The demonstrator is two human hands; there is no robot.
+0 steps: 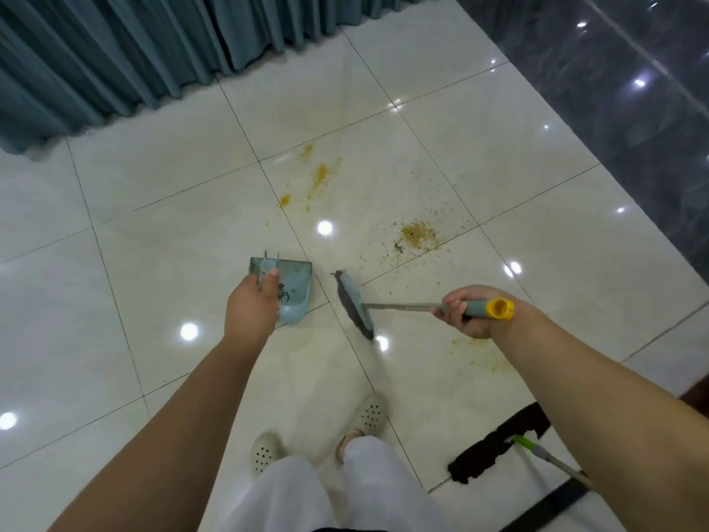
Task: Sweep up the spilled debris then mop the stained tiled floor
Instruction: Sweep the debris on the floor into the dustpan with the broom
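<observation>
While crumbly tan debris lies right of centre on the glossy white tiled floor, a pale blue plastic dustpan is held at centre by the left hand, its grip closed. A short blue broom is gripped, angled toward the pan, by the right hand, arm extended.

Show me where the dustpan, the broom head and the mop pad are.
dustpan [293, 280]: head view, on its inside bottom.
broom head [355, 303]: head view, on its blue back.
mop pad [495, 443]: head view, middle of the black pad.
</observation>
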